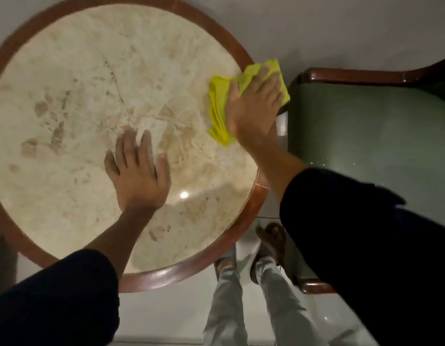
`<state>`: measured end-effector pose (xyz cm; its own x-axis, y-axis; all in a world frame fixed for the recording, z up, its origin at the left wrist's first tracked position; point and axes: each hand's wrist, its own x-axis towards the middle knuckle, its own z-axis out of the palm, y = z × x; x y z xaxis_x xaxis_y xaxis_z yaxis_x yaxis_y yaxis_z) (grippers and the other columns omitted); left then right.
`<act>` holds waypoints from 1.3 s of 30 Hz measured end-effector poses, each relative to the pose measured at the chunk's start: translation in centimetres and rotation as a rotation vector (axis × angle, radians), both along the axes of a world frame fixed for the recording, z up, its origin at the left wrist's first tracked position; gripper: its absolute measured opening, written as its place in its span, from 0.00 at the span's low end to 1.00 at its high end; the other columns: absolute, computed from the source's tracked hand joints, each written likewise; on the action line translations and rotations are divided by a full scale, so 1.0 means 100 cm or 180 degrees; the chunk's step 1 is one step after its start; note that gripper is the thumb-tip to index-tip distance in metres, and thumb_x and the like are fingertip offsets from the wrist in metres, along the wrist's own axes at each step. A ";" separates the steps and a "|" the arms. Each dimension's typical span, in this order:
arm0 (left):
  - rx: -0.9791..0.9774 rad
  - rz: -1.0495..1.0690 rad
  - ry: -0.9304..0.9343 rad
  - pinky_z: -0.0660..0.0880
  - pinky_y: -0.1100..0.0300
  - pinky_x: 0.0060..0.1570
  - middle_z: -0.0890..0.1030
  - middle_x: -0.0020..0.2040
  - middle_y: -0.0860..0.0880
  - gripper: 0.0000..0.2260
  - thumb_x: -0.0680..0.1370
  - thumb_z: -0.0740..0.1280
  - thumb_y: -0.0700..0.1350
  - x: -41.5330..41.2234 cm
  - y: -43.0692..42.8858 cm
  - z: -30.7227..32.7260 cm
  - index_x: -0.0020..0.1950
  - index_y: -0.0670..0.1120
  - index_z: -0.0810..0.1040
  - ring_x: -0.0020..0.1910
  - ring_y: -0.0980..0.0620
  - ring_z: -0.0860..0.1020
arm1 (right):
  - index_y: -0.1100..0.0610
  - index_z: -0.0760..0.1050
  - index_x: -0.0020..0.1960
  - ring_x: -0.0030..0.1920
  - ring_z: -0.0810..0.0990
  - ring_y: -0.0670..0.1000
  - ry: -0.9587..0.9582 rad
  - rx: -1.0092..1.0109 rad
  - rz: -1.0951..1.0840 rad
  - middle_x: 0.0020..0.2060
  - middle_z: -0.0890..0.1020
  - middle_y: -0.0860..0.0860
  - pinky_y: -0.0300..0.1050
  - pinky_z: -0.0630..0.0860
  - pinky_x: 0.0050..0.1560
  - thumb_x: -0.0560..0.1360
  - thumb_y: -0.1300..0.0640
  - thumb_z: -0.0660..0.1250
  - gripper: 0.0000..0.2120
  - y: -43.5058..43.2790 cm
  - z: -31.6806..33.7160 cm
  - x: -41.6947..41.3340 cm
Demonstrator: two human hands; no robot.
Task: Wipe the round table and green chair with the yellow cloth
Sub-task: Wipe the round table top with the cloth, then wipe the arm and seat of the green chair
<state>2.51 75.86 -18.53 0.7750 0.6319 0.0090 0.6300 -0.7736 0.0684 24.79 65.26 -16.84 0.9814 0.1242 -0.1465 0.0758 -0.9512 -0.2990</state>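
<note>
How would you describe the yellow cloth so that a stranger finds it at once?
Start at the round table with its pale stone top and brown rim. Go to its edge nearest the green chair. There the right hand presses flat on the yellow cloth, crumpled and the only bright thing here.

the round marble table with a wooden rim (66, 71) fills the left and centre of the frame. the green upholstered chair with a wooden frame (366, 126) sits just beside it, at right. the crumpled yellow cloth (217, 106) lies on the table's right edge under the right hand (253, 106). the left hand (137, 176) lies flat near the table's centre.
</note>
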 end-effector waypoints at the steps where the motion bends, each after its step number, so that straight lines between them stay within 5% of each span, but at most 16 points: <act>1: -0.0005 -0.0002 -0.0003 0.56 0.39 0.73 0.63 0.78 0.40 0.24 0.83 0.53 0.55 -0.001 0.000 0.000 0.77 0.47 0.62 0.77 0.40 0.61 | 0.64 0.49 0.78 0.77 0.53 0.63 -0.0021 -0.0057 0.0184 0.77 0.55 0.66 0.59 0.49 0.77 0.80 0.41 0.48 0.36 0.015 -0.001 0.015; 9: 0.0107 -0.0026 -0.0136 0.56 0.41 0.73 0.62 0.79 0.41 0.23 0.84 0.52 0.54 -0.003 0.003 -0.009 0.78 0.49 0.61 0.78 0.42 0.60 | 0.61 0.55 0.77 0.78 0.52 0.58 -0.0468 -0.0023 0.2012 0.78 0.57 0.60 0.55 0.50 0.78 0.82 0.47 0.46 0.28 0.027 -0.007 -0.027; 14: -0.0148 0.0157 -0.0090 0.47 0.49 0.73 0.57 0.80 0.44 0.23 0.83 0.48 0.57 -0.002 0.006 -0.013 0.78 0.54 0.56 0.78 0.45 0.55 | 0.62 0.64 0.74 0.77 0.59 0.58 -0.0467 0.0264 0.2205 0.75 0.64 0.60 0.56 0.56 0.76 0.80 0.49 0.53 0.26 -0.049 -0.006 -0.104; 18: -0.0249 0.0085 -0.0102 0.49 0.40 0.74 0.55 0.81 0.44 0.24 0.83 0.46 0.57 -0.002 0.005 -0.011 0.79 0.53 0.52 0.79 0.44 0.53 | 0.61 0.77 0.62 0.72 0.69 0.56 -0.0524 0.0332 0.1964 0.70 0.73 0.58 0.55 0.66 0.72 0.79 0.51 0.61 0.18 -0.110 0.004 -0.144; 21: -0.0259 0.0112 -0.0080 0.54 0.32 0.72 0.57 0.79 0.40 0.24 0.83 0.46 0.56 0.008 -0.005 -0.005 0.77 0.49 0.56 0.77 0.40 0.56 | 0.63 0.78 0.59 0.67 0.76 0.57 -0.0383 0.0969 0.1548 0.64 0.79 0.58 0.54 0.71 0.68 0.80 0.51 0.59 0.18 -0.158 0.023 -0.149; 24: -0.0049 -0.0448 -0.0211 0.59 0.34 0.69 0.66 0.74 0.35 0.24 0.82 0.50 0.55 0.043 -0.048 0.009 0.74 0.43 0.62 0.73 0.36 0.64 | 0.59 0.75 0.62 0.60 0.78 0.51 0.0446 0.2164 -0.0030 0.60 0.80 0.52 0.48 0.72 0.65 0.82 0.52 0.56 0.15 -0.208 0.055 -0.139; 26: -0.0036 -0.1249 -0.0412 0.60 0.39 0.69 0.67 0.74 0.38 0.22 0.83 0.52 0.54 0.077 -0.084 0.016 0.73 0.44 0.65 0.73 0.38 0.66 | 0.55 0.72 0.56 0.50 0.79 0.49 0.0358 0.2423 -0.1021 0.51 0.81 0.49 0.40 0.74 0.53 0.82 0.54 0.58 0.06 -0.251 0.077 -0.124; 28: -0.0201 -0.1626 -0.0401 0.58 0.39 0.71 0.65 0.76 0.41 0.21 0.83 0.52 0.55 0.116 -0.114 0.019 0.73 0.46 0.65 0.75 0.40 0.63 | 0.52 0.69 0.51 0.47 0.79 0.54 -0.0221 0.2153 -0.1663 0.46 0.79 0.50 0.35 0.72 0.44 0.82 0.52 0.58 0.04 -0.300 0.095 -0.106; 32: -0.0370 -0.1599 -0.0114 0.55 0.33 0.72 0.59 0.78 0.39 0.24 0.82 0.52 0.58 0.152 -0.152 0.006 0.73 0.47 0.63 0.77 0.38 0.59 | 0.60 0.73 0.59 0.57 0.78 0.58 -0.1084 0.1061 -0.1941 0.55 0.80 0.58 0.56 0.73 0.58 0.79 0.48 0.58 0.18 -0.376 0.097 -0.063; 35: -0.0281 -0.1378 -0.0069 0.52 0.33 0.73 0.56 0.79 0.41 0.27 0.82 0.51 0.62 0.150 -0.157 -0.008 0.75 0.48 0.62 0.78 0.39 0.56 | 0.60 0.70 0.65 0.71 0.67 0.59 -0.0370 0.0406 -0.1891 0.70 0.71 0.60 0.60 0.63 0.71 0.78 0.47 0.60 0.22 -0.381 0.057 -0.038; 39: -0.0253 -0.1316 -0.0188 0.54 0.35 0.73 0.57 0.79 0.43 0.27 0.82 0.50 0.62 0.148 -0.153 -0.013 0.75 0.48 0.61 0.78 0.42 0.56 | 0.59 0.51 0.78 0.79 0.46 0.56 0.0155 -0.0038 -0.1730 0.79 0.50 0.58 0.58 0.46 0.78 0.79 0.38 0.53 0.36 -0.386 0.000 -0.036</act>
